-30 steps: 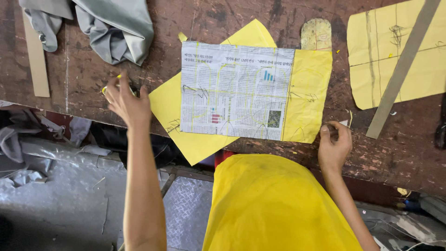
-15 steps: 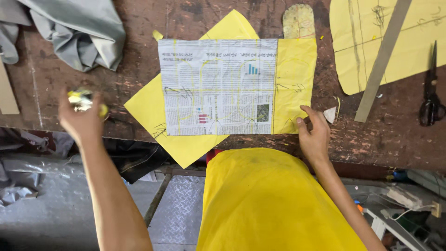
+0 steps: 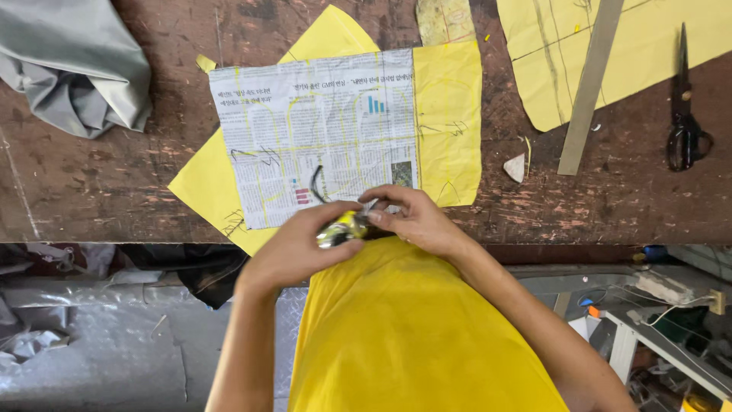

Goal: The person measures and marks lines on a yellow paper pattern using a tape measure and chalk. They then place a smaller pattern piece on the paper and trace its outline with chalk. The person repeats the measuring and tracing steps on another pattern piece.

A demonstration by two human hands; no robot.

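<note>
My left hand (image 3: 293,248) and my right hand (image 3: 412,217) meet at the near edge of the worn wooden table (image 3: 114,191), both gripping a small yellow and silver object (image 3: 341,227); a thin dark cord curls up from it. Just beyond my hands lies a newspaper sheet (image 3: 316,130) marked with yellow lines, resting on a yellow paper piece (image 3: 450,114). My yellow shirt fills the lower middle of the view.
Grey cloth (image 3: 72,69) is bunched at the far left. A wooden ruler (image 3: 591,84) crosses another yellow paper sheet (image 3: 564,46) at the right, with black scissors (image 3: 685,107) beyond it. A small chalk piece (image 3: 515,168) lies near the ruler. Clutter sits below the table edge.
My left hand came in from the far left carrying the small yellow object. My right hand left the table edge and joined it in front of me.
</note>
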